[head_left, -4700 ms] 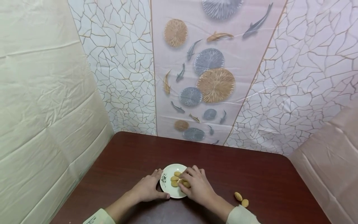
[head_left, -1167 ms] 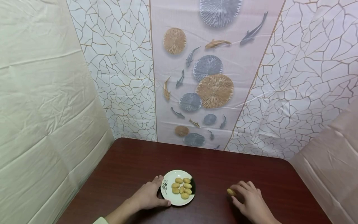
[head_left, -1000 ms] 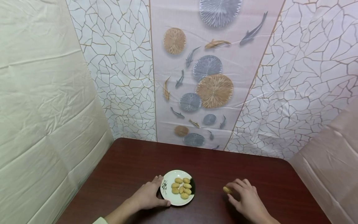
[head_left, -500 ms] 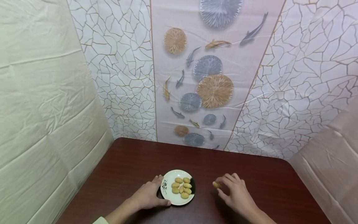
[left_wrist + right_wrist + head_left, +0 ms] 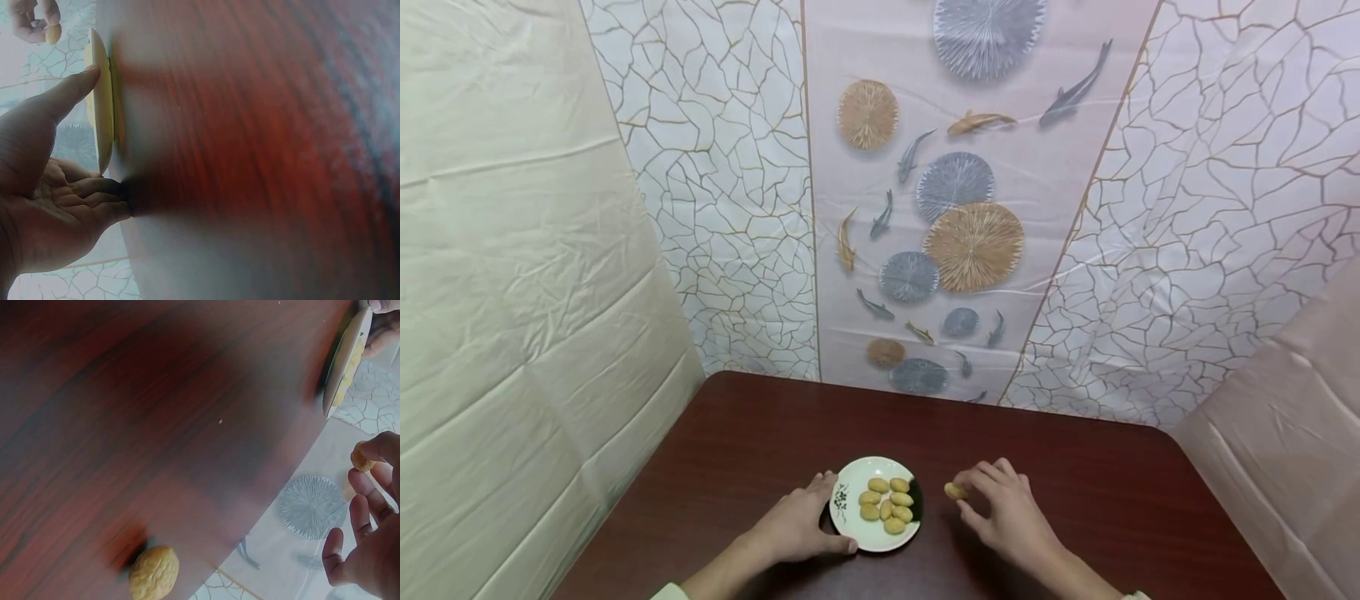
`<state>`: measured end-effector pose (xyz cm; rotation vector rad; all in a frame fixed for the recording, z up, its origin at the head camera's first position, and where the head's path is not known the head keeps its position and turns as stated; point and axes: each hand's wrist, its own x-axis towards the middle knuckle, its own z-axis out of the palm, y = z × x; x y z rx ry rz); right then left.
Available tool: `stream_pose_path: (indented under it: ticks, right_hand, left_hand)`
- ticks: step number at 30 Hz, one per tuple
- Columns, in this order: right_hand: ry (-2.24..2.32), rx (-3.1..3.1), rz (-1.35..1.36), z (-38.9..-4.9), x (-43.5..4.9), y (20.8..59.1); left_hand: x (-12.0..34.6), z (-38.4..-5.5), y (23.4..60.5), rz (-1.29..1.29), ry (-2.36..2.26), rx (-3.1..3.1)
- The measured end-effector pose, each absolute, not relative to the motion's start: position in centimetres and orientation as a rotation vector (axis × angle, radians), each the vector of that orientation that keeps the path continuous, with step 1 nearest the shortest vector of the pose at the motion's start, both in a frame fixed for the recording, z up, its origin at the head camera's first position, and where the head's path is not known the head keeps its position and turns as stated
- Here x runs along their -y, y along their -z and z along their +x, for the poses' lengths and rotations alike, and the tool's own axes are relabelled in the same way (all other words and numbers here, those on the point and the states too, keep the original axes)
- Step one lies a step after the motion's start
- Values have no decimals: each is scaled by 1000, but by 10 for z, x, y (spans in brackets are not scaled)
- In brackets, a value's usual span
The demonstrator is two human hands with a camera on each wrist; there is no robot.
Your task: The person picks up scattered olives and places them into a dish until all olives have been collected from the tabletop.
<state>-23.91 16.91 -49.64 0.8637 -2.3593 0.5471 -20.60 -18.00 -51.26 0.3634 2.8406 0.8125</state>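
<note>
A small white plate (image 5: 853,471) with a floral print on its left and a dark green patch at its right edge holds several tan oval pieces (image 5: 901,499), nut-like in look. My left hand (image 5: 797,518) holds the plate's left rim, its thumb on the near edge and its fingers along the left side; the thumb on the rim also shows in the left wrist view. To the right of the plate, my right hand (image 5: 1007,508) pinches another tan oval nut-like piece (image 5: 956,491) between thumb and index finger, above the table. Its other fingers are loosely bent.
One more wrinkled tan piece (image 5: 154,573) lies on the dark red-brown table (image 5: 760,425), seen in the right wrist view. Beyond the table's back edge hangs a patterned cloth (image 5: 917,292); plain pale cloth (image 5: 542,292) covers the left side.
My right hand, over the plate at first, later pinches a piece at the right and carries it leftward toward the plate. My left hand stays at the rim.
</note>
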Motion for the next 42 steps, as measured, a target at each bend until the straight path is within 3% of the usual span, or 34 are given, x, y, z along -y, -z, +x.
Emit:
stream_pose_path:
  ticks: [42]
  right_hand:
    - [-624, 2548, 929, -257, -104, 494]
  left_hand:
    - [182, -206, 511, 350, -849, -2824]
